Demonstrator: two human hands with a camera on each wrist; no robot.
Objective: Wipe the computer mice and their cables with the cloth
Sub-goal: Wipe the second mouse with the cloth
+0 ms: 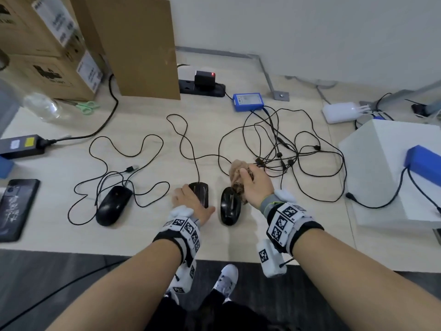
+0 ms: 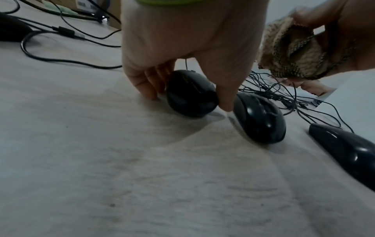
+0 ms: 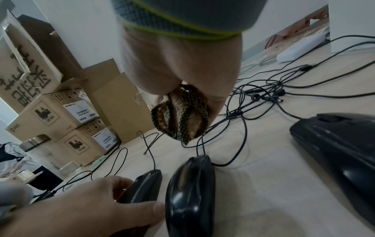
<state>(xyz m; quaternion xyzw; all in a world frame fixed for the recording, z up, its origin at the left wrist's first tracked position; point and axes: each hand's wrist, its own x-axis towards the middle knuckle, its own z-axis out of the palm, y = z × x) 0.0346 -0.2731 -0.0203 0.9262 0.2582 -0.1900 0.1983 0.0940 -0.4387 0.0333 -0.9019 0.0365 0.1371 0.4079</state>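
Black wired mice lie on the pale table (image 1: 143,232). My left hand (image 1: 194,201) grips the middle mouse (image 1: 200,188) (image 2: 190,94), fingers on its left side and thumb on its right. My right hand (image 1: 253,185) holds a bunched brown patterned cloth (image 1: 238,186) (image 3: 180,118) just above the front end of the right mouse (image 1: 230,207) (image 3: 188,192). Another mouse (image 1: 113,205) lies apart at the left. A further mouse (image 3: 341,144) sits to the right and is hidden by my right wrist in the head view. Their cables (image 1: 279,149) tangle behind.
Cardboard boxes (image 1: 47,44) stand at the back left, with a bottle (image 1: 40,106) and green scissors (image 1: 87,107). A power strip (image 1: 202,88) and blue box (image 1: 248,101) sit at the back. A phone (image 1: 16,206) lies left and a white box (image 1: 381,168) stands right.
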